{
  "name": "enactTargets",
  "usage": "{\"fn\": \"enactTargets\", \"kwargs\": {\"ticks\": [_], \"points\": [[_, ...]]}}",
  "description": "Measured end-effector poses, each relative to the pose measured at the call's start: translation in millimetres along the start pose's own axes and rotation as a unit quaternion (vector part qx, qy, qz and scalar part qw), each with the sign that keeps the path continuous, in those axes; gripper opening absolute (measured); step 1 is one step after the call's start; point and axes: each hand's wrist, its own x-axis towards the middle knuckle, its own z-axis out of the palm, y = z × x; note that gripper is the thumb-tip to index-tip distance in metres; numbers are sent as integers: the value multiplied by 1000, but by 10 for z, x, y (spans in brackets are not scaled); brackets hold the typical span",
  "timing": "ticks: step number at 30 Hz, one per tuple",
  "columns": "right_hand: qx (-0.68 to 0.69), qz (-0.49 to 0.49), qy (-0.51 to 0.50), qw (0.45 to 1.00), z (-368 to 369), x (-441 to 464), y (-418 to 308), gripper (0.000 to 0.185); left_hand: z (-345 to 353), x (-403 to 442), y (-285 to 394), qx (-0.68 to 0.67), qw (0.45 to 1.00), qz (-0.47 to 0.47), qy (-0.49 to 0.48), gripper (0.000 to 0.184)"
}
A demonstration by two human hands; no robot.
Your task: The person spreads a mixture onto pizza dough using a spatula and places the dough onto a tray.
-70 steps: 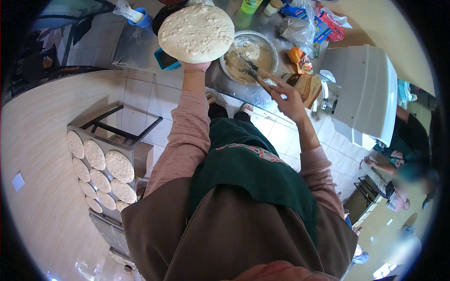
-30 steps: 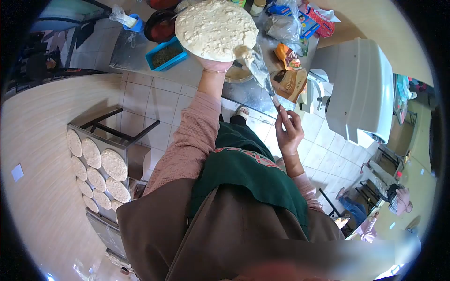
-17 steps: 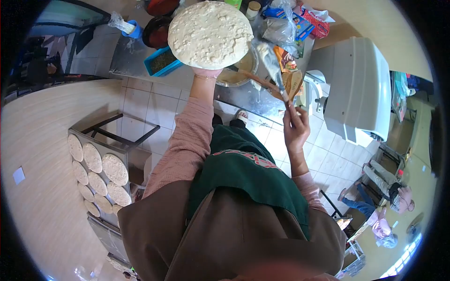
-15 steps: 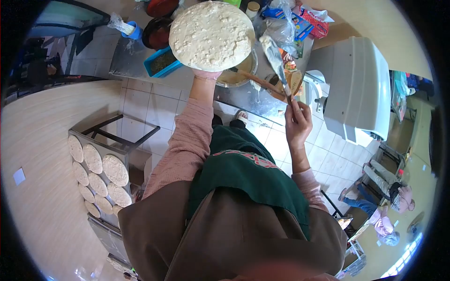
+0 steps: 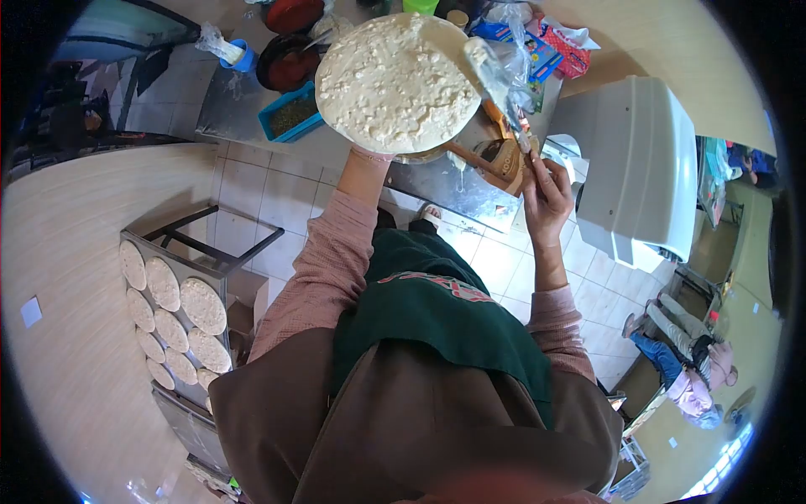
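Observation:
My left hand supports a round flat base from below, its fingers mostly hidden underneath. A lumpy, cream-coloured mixture coats the whole top. In my right hand is a spatula with a long blade smeared with the same mixture; its tip end is at the right rim of the round base. Beneath the base, a bowl shows only its near edge. A wooden handle sticks out of it to the right.
On the metal table stand a blue tray of dark green bits, a dark bowl with red contents and plastic bags. A white machine stands right. Several coated rounds lie on another table. Two people are far right.
The round base has moved slightly right and nearer to me. My right hand has shifted right, and the spatula blade now reaches the base's right edge.

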Motion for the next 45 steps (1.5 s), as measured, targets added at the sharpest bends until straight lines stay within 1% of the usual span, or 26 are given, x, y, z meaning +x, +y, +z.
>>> {"fn": "enactTargets", "kwargs": {"ticks": [1, 3, 7, 10, 12, 16, 17, 19, 20, 22, 23, 24, 27, 28, 29, 31, 32, 33, 35, 37, 39, 41, 43, 44, 45], "points": [[0, -1, 0, 1000, -25, -5, 26, 35, 12, -16, -5, 3, 1000, 1, 1, 76], [-44, -20, -48, 998, -89, -26, 145, 35, 10, 4, -13, 11, 1000, 2, 2, 76], [-33, -13, -57, 998, -202, -84, 304, 33, 33, 3, 22, 26, 1000, 6, 7, 76], [-1, -6, -37, 999, -207, -47, 291, 33, 22, 23, 13, 38, 999, 8, 14, 75], [-20, -40, -35, 998, -168, -8, 224, 38, 33, 3, 21, 45, 999, 7, 19, 75], [-38, -56, -42, 997, -197, -40, 392, 38, 38, 4, 103, 63, 998, 8, 27, 75], [-37, -56, -43, 997, -221, -31, 434, 38, 41, -12, 130, 67, 997, 9, 30, 75], [-16, -11, -32, 999, -234, -26, 421, 38, 51, 5, 246, 74, 997, 11, 34, 75], [-8, -15, -28, 999, -236, 0, 382, 38, 68, -19, 294, 77, 996, 12, 36, 75], [9, -28, -35, 999, -220, 66, 314, 38, 62, -10, 340, 84, 996, 14, 41, 75], [28, -37, -42, 998, -237, 140, 391, 38, 8, 40, 269, 88, 995, 14, 48, 75], [7, -48, -69, 996, -235, 184, 353, 37, 31, 16, 249, 91, 995, 14, 49, 75], [-8, -58, -85, 995, -181, 214, 451, 36, 123, -80, 224, 102, 993, 17, 49, 74], [-31, -31, -93, 995, -212, 226, 485, 34, 127, -77, 213, 106, 993, 19, 51, 74], [-30, -32, -94, 995, -225, 232, 499, 34, 134, -75, 220, 110, 992, 21, 52, 74], [37, 15, -69, 997, -222, 229, 489, 33, 141, -56, 240, 119, 991, 24, 54, 74], [44, -10, -69, 997, -222, 258, 434, 32, 153, -85, 250, 123, 990, 25, 57, 74], [43, -11, -68, 997, -210, 236, 308, 32, 193, -136, 313, 126, 990, 25, 57, 74], [45, -41, -119, 991, -200, 258, 224, 32, 189, -104, 333, 133, 989, 23, 60, 74], [41, -51, -118, 991, -200, 240, 327, 31, 212, -107, 340, 140, 988, 20, 60, 74], [13, 25, -118, 993, -229, 244, 394, 31, 234, -113, 337, 147, 987, 20, 61, 74], [14, 39, -110, 993, -246, 270, 369, 30, 235, -100, 352, 154, 986, 19, 65, 74], [65, -2, -84, 994, -227, 295, 287, 29, 229, -102, 354, 160, 984, 15, 70, 74], [63, -1, -83, 995, -212, 287, 276, 29, 238, -118, 353, 163, 984, 13, 72, 73], [44, -21, -99, 994, -201, 287, 281, 28, 237, -115, 342, 166, 983, 10, 74, 73]]}}
